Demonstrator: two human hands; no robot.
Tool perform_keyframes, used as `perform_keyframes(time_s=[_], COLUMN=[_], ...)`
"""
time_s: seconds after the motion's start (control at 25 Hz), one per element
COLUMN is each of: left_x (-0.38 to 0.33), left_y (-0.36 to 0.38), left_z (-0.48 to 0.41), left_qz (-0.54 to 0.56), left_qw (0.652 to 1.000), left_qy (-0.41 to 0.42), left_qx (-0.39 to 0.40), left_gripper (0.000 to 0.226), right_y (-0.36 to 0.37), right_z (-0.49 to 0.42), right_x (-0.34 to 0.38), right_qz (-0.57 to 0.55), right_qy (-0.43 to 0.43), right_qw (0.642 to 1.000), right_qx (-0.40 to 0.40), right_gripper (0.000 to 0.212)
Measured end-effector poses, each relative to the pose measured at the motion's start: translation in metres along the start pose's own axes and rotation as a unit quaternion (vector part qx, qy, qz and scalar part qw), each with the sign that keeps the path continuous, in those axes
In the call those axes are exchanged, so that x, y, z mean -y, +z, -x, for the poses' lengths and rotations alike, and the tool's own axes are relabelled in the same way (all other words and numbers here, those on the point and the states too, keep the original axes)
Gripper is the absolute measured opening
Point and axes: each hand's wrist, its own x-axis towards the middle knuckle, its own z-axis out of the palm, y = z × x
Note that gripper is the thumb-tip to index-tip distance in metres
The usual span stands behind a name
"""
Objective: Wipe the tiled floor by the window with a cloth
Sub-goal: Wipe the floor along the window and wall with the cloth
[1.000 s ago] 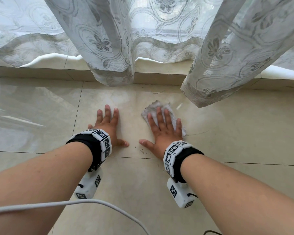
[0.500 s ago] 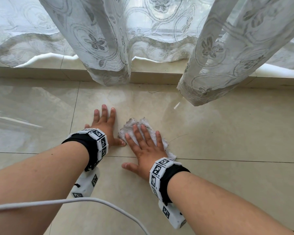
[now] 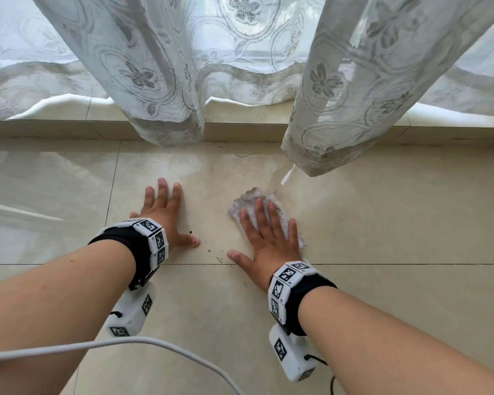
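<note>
Crumpled, frayed whitish cloth point(image 3: 254, 196) beneath flat right hand point(image 3: 265, 243) (left hand point(image 3: 163, 212) flat on tile point(image 3: 382, 223))

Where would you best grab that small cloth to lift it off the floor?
Probably the rumpled far edge of the cloth, which pokes out past the right hand pressing it flat. Come down from above on the curtain side: that edge looks bunched, while the rest lies flat under the palm.
</note>
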Motion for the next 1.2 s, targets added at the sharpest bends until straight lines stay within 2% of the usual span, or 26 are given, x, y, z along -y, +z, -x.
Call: perform_keyframes(time_s=[0.44,0.8,1.04,1.2], left_x=[0.010,0.009,0.007,0.006], left_y=[-0.001,-0.005,-0.008,-0.007], left_z=[-0.002,-0.004,-0.006,-0.006], left_qz=[-0.011,-0.012,-0.015,-0.018], left_qw=[1.000,1.000,1.000,1.000], left_qy=[-0.012,-0.018,-0.017,-0.015], left_qx=[-0.003,-0.005,-0.014,-0.012], left_gripper=[0.139,0.139,0.138,0.138], right_y=[-0.020,-0.031,-0.033,-0.025], right_z=[-0.002,0.015,0.008,0.009], right_x=[-0.057,-0.099,-0.089,-0.077], right_qz=[-0.063,-0.122,-0.144,-0.126], right_qy=[0.163,0.301,0.330,0.312], right_qw=[0.985,0.945,0.931,0.940], right_qx=[-0.009,-0.046,-0.054,-0.047], right_gripper=[0.082,0.086,0.093,0.095])
